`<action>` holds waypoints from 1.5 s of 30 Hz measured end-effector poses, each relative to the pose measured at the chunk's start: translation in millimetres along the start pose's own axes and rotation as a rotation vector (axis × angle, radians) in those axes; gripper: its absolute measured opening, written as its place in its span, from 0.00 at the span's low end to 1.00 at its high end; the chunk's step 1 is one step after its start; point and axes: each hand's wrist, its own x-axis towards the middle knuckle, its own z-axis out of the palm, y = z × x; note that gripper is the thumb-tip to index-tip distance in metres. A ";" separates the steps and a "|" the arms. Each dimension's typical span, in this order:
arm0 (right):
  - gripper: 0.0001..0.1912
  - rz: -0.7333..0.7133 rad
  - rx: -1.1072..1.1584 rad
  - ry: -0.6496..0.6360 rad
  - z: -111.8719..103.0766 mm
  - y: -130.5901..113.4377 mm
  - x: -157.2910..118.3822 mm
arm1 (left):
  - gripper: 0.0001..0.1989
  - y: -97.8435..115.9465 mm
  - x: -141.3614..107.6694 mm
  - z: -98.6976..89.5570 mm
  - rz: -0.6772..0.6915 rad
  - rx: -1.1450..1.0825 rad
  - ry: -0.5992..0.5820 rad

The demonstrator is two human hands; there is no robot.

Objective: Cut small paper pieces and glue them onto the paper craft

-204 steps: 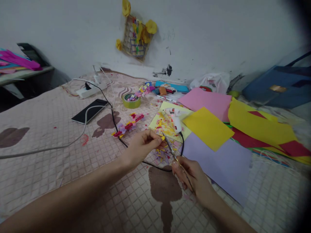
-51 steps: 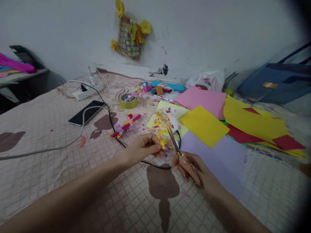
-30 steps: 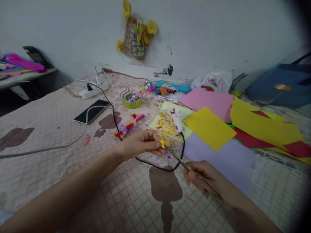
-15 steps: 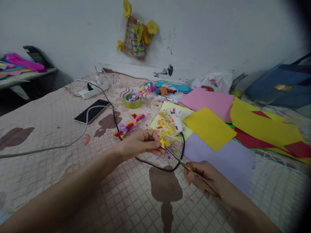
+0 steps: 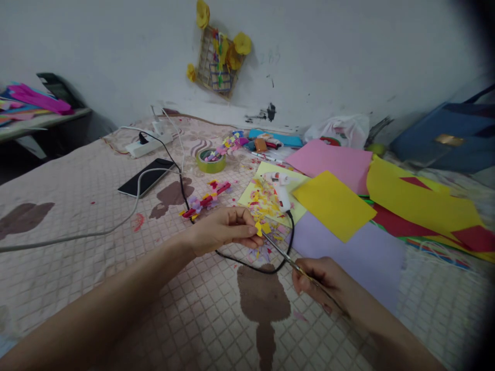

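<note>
Between the thumb and fingers of my left hand [image 5: 234,228] is a small yellow paper piece [image 5: 260,227]. My right hand [image 5: 319,281] is closed around a pair of scissors [image 5: 285,256], whose thin metal tips touch or nearly touch the yellow piece. Behind my hands, a white glue gun [image 5: 282,191] lies on a pale yellow sheet [image 5: 266,169] strewn with paper scraps. A red stick with small paper shapes [image 5: 209,200] rests beyond my left hand.
A green tape roll [image 5: 211,161], a black phone [image 5: 145,176] and a white power strip [image 5: 149,146] lie behind on the left. Coloured sheets [image 5: 335,205] spread to the right, near a blue bag [image 5: 448,134]. A black cord [image 5: 247,266] loops below my hands.
</note>
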 end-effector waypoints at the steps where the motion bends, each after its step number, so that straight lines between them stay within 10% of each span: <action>1: 0.29 -0.006 0.001 0.000 0.5 -1.6 -0.3 | 0.08 0.2 -0.1 0.1 0.001 -0.002 0.000; 45: 0.23 -0.063 -0.056 0.062 3.1 2.4 2.9 | 0.09 -1.4 -0.1 2.2 0.022 -0.022 0.032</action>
